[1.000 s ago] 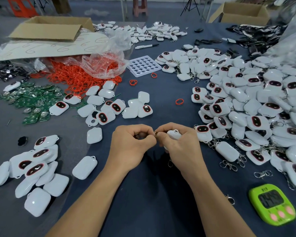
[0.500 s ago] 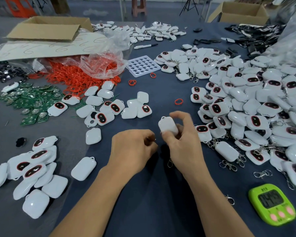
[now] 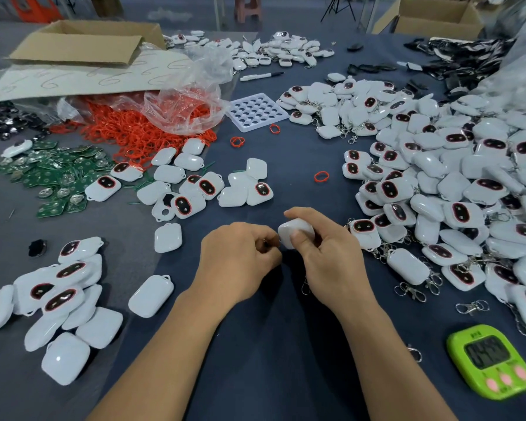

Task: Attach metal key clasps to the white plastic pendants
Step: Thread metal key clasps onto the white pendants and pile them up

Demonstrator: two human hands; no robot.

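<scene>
frame centre: right hand (image 3: pixel 325 256) pinches white pendant (image 3: pixel 295 232) w/ thumb + fingers; left hand (image 3: pixel 240 259) just beside it, curled shut, small metal clasp (image 3: pixel 266 243) barely visible.

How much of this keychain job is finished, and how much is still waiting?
Done: the big heap on the right, many pendants there trailing metal clasps. In hand: the right hand holds one white pendant while the left hand pinches something small at its edge. Left: the clasp-free pendants at left and centre, plus loose clasps.
</scene>
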